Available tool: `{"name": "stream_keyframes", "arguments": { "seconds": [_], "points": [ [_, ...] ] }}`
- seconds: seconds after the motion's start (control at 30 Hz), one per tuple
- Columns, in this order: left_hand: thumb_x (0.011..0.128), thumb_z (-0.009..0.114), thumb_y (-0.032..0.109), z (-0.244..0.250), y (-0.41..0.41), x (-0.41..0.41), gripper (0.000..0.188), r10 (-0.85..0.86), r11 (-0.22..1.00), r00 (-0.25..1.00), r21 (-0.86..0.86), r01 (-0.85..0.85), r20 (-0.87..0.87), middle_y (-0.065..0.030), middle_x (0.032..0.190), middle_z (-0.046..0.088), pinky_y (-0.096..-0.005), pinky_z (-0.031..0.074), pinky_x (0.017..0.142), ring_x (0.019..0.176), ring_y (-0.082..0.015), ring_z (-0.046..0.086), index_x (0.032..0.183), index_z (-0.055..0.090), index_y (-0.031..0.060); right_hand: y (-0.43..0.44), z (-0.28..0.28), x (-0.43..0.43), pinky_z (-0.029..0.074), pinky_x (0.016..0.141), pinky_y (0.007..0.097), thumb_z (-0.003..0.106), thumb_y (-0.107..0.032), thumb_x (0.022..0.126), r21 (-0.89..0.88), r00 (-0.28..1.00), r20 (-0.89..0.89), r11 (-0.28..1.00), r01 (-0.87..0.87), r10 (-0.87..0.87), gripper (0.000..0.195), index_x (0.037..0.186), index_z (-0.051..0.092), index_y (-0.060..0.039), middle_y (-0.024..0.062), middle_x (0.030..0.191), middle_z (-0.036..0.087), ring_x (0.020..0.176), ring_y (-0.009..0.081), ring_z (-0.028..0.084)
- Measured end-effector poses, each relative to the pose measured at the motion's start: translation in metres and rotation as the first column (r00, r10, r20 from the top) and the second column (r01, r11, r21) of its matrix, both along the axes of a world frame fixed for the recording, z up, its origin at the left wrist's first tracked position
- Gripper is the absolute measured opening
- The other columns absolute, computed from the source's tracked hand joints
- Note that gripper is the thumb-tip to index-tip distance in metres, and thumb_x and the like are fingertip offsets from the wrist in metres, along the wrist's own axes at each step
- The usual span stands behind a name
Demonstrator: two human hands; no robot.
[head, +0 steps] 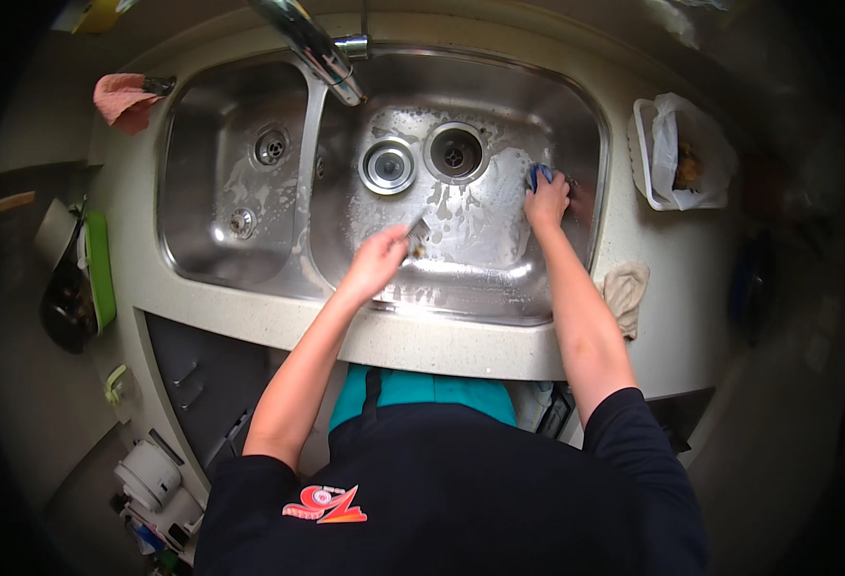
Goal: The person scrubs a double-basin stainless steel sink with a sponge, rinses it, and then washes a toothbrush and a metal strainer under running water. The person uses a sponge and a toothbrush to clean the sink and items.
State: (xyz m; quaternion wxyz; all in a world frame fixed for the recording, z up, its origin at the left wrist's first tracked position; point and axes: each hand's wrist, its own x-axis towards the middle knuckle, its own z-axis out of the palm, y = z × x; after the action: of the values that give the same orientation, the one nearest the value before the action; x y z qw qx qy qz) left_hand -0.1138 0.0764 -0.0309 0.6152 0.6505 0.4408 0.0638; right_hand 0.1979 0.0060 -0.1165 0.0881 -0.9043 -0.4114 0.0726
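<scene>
A stainless steel double sink point(309, 194) lies before me, its larger right basin wet with patches of water or suds. My left hand point(378, 261) is over the near left part of that basin, its fingers closed on a small blurred object point(418, 234) that looks like a brush. At the basin's right side, my right hand point(551, 201) presses a blue sponge or cloth point(540, 175) against the steel; the hand covers part of it. Between and beyond my hands is an open drain hole point(455, 154). Left of it sits a round metal drain strainer point(388, 166).
A chrome faucet point(314, 54) reaches over the divider. The left basin holds a small metal strainer point(242, 223). On the counter are a pink cloth point(126, 101), a white tray point(641, 155) with a plastic bag, and a beige cloth point(625, 291). A green container point(98, 270) stands far left.
</scene>
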Motion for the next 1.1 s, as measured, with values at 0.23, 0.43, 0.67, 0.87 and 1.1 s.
{"name": "stream_keyframes", "arguments": {
  "seconds": [0.23, 0.43, 0.67, 0.87, 1.1],
  "points": [
    [0.078, 0.052, 0.012, -0.027, -0.023, 0.055, 0.021, -0.56, 0.545, 0.679, 0.407, 0.733, -0.474, -0.0165, 0.083, 0.065, -0.0433, 0.049, 0.076, 0.081, -0.0346, 0.063, 0.095, 0.059, 0.0017, 0.02, -0.065, -0.034, 0.042, 0.083, 0.0427, 0.05, -0.006, 0.077, 0.038, 0.75, 0.001, 0.749, -0.662, 0.662, 0.036, 0.112, 0.059, -0.0093, 0.0126, 0.113, 0.052, 0.103, 0.0292, 0.05],
    [0.08, 0.051, 0.014, -0.068, -0.042, 0.1, 0.026, -0.585, 0.126, 0.504, 0.543, 0.83, -0.636, -0.017, 0.12, 0.057, -0.0465, 0.043, 0.092, 0.103, -0.0418, 0.057, 0.101, 0.059, -0.0002, 0.051, -0.061, 0.017, 0.042, 0.083, 0.0452, 0.048, -0.001, 0.076, 0.008, 0.954, 0.089, 0.957, -0.288, 0.287, 0.039, 0.112, 0.058, -0.0074, 0.0128, 0.115, 0.049, 0.104, 0.0312, 0.047],
    [0.07, 0.065, 0.014, -0.074, -0.036, 0.091, 0.044, -0.718, 0.489, 0.64, 0.455, 0.744, -0.275, -0.0179, 0.114, 0.056, -0.0419, 0.047, 0.086, 0.101, -0.0338, 0.057, 0.11, 0.052, -0.0004, 0.042, -0.065, 0.022, 0.047, 0.074, 0.0436, 0.052, -0.002, 0.074, -0.009, 0.935, 0.086, 0.939, -0.343, 0.343, 0.038, 0.111, 0.059, -0.0065, 0.0129, 0.109, 0.052, 0.098, 0.0317, 0.051],
    [0.067, 0.064, 0.0, -0.062, 0.059, 0.074, 0.038, -0.3, 0.638, 0.865, 0.59, 0.495, -0.402, -0.0205, 0.109, 0.055, -0.0416, 0.048, 0.08, 0.097, -0.034, 0.056, 0.103, 0.053, -0.0018, 0.064, -0.067, 0.022, 0.047, 0.076, 0.0425, 0.052, -0.001, 0.074, 0.053, 0.943, 0.17, 0.952, -0.3, 0.288, 0.035, 0.107, 0.06, -0.0065, 0.0118, 0.106, 0.053, 0.097, 0.031, 0.052],
    [0.062, 0.075, 0.014, -0.097, 0.09, 0.078, 0.042, -0.027, 0.423, 0.666, 0.595, 0.683, -0.746, -0.0122, 0.104, 0.051, -0.0379, 0.044, 0.079, 0.098, -0.0284, 0.05, 0.098, 0.056, 0.0042, 0.048, -0.068, 0.019, 0.047, 0.077, 0.0419, 0.051, -0.004, 0.076, 0.069, 0.743, 0.043, 0.74, -0.669, 0.668, 0.032, 0.107, 0.06, -0.0076, 0.0099, 0.107, 0.054, 0.097, 0.0285, 0.053]
  ]
}}
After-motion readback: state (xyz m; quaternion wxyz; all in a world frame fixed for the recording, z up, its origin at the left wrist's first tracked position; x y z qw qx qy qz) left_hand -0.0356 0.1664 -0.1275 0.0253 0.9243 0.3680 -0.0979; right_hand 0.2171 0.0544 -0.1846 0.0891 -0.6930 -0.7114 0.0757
